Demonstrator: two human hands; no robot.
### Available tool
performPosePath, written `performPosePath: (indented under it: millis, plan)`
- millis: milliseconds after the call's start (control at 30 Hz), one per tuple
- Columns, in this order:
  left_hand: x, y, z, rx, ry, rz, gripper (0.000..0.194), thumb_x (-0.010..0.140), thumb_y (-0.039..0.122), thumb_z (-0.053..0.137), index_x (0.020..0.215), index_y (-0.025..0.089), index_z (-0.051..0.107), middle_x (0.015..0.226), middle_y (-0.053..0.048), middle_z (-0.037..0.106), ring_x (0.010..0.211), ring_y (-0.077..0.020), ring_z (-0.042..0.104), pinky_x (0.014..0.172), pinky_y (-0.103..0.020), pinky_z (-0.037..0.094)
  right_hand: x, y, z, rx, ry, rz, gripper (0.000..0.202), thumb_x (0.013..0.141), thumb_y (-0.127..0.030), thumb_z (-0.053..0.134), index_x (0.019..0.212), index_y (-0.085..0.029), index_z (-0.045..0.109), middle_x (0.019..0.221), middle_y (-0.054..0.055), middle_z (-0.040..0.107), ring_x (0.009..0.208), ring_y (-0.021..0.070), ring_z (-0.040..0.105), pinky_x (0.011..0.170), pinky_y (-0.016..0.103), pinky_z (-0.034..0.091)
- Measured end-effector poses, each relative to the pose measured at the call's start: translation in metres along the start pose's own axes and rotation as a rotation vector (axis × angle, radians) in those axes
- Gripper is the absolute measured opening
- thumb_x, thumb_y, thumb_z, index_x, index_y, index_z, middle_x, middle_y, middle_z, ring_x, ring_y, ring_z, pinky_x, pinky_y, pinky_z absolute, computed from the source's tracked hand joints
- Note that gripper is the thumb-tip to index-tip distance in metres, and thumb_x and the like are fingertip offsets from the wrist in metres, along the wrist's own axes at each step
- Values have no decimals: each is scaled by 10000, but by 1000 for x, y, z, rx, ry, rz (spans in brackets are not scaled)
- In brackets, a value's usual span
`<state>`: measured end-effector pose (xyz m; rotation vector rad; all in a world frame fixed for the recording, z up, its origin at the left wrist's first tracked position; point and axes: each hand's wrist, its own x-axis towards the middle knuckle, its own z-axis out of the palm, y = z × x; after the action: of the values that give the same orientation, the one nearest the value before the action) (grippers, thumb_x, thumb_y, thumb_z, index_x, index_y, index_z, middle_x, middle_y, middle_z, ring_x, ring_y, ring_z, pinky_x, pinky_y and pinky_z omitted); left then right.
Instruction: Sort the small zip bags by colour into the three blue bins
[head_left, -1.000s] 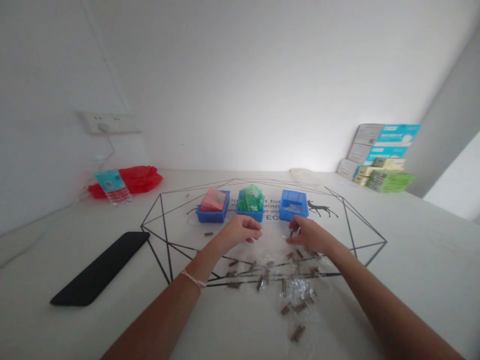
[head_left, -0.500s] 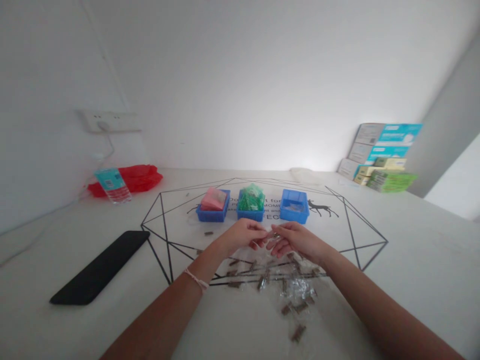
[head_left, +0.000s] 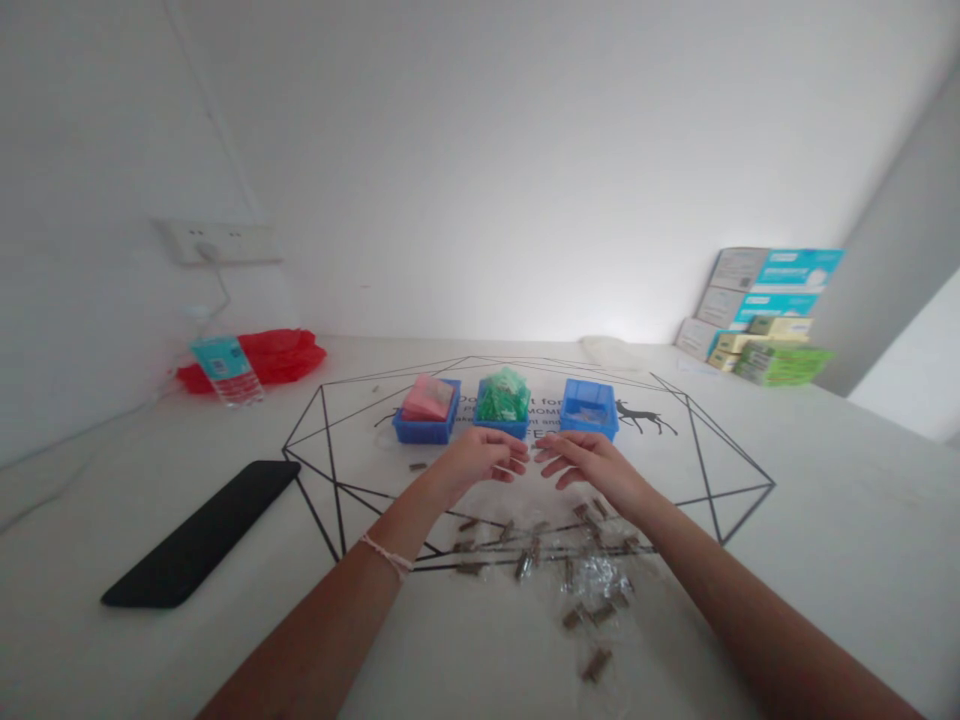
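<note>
Reaches forward with both arms (head_left: 319,622), holding the left hand (head_left: 480,460) and right hand (head_left: 591,466) close together, with fingers (head_left: 508,452) loosely bent.

On the table (head_left: 825,530) before you, just off mid-view, the print (head_left: 551,403) is broken up by the bins (head_left: 589,430): you can read "Do" toward 7 o'clock, and "t for", "MOM", "nt and" and "FE" toward 4. Your bottle (head_left: 225,368) at 9 o'clock and boxes (head_left: 795,268) between 2 and 3 bear lettering too blurred to read.
</note>
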<state>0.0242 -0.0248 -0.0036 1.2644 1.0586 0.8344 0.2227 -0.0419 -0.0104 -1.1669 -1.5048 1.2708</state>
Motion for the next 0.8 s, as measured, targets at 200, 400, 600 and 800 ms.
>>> performPosePath:
  millis: [200,400,600,800]
  plan:
    - [1,2,-2,49,84,43,166,618,80,587,716,135,709,812,-78,723,682,-149,668,588,-246,505,3,3,-9,-526,148,-443,219,858,-279,581,952,-201,763,1011,89,775,786,204,691,678,308,554]
    - [2,4,-2,110,110,30,179,603,65,545,691,139,682,740,-57,702,637,-131,647,545,-217,478,8,4,-31,-529,353,-419,358,900,-387,535,1157,-192,690,1014,94,766,632,185,688,614,311,555]
    - [-6,16,-21,422,165,30,196,651,79,516,734,143,681,759,-48,701,616,-125,610,483,-202,388,5,2,-47,-759,624,-258,536,890,-416,535,1334,-118,574,825,119,752,663,255,702,694,377,541]
    - [-18,25,-61,1047,295,-59,191,644,110,673,829,147,705,909,-81,733,819,-203,667,684,-264,467,1,-5,-42,-727,569,-279,428,873,-382,528,1182,-119,662,704,74,711,622,229,686,685,342,520]
